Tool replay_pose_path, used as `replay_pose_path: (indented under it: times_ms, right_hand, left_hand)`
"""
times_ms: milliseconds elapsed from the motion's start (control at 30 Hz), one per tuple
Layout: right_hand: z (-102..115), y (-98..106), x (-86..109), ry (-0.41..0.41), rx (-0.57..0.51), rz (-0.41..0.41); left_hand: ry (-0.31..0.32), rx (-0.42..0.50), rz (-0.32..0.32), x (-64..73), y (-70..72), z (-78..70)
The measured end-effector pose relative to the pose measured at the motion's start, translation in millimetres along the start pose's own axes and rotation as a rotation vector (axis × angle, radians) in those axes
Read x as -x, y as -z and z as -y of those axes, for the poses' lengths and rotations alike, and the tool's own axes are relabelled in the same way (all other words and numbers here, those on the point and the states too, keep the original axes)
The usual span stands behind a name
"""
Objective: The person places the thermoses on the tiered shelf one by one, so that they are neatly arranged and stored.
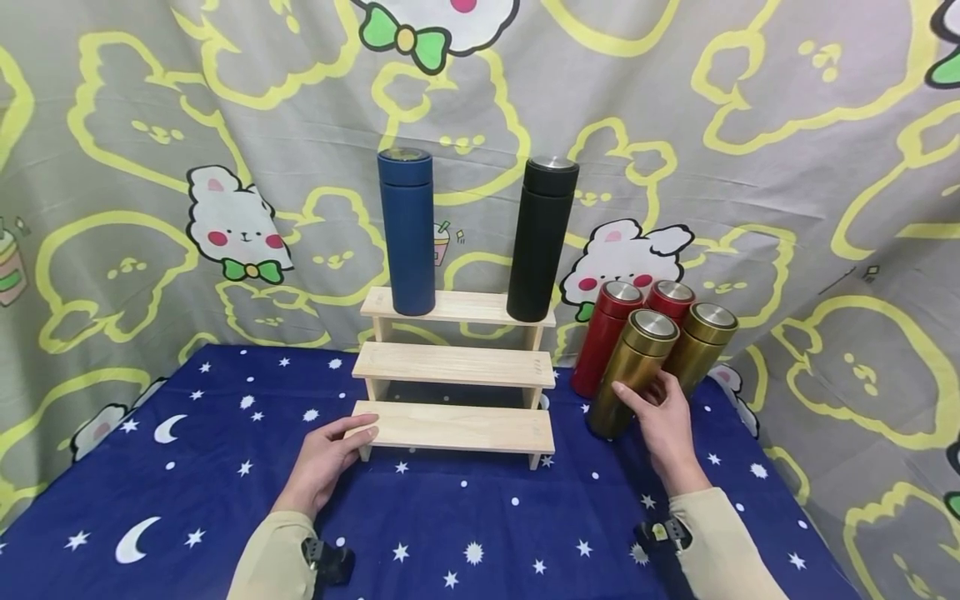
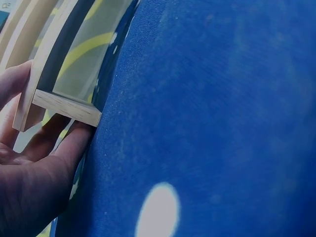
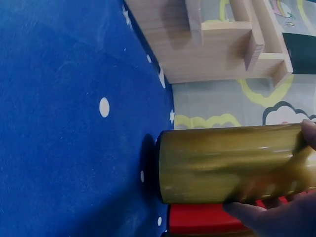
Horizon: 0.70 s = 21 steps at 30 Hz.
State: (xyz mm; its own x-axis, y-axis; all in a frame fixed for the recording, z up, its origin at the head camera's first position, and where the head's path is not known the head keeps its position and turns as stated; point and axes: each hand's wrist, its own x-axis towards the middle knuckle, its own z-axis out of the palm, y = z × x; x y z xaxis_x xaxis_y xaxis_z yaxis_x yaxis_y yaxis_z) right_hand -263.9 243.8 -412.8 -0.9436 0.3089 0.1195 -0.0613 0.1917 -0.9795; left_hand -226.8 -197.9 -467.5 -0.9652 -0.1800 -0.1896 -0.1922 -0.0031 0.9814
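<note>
A three-tier wooden display stand is on the blue cloth. My left hand grips the left end of its lowest step. In the left wrist view, the thumb is on the board and fingers reach beneath it by the leg. On the top step stand a blue thermos bottle and a black thermos bottle, both upright. To the right of the stand, my right hand grips a gold thermos bottle. Whether its base touches the cloth I cannot tell.
Close behind the held bottle are a red thermos bottle, a second red one and another gold one. A grey cartoon-print curtain hangs behind. The cloth, patterned with stars and moons, spreads in front of the stand.
</note>
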Motion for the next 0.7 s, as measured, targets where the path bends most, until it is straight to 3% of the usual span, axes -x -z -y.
replay_pose_path:
  times_ms: [700]
  right_hand:
    - [23.7, 4.3, 18.6, -0.008, 0.013, 0.069]
  left_hand:
    - [-0.004, -0.015, 0.003, 0.5, 0.3, 0.7]
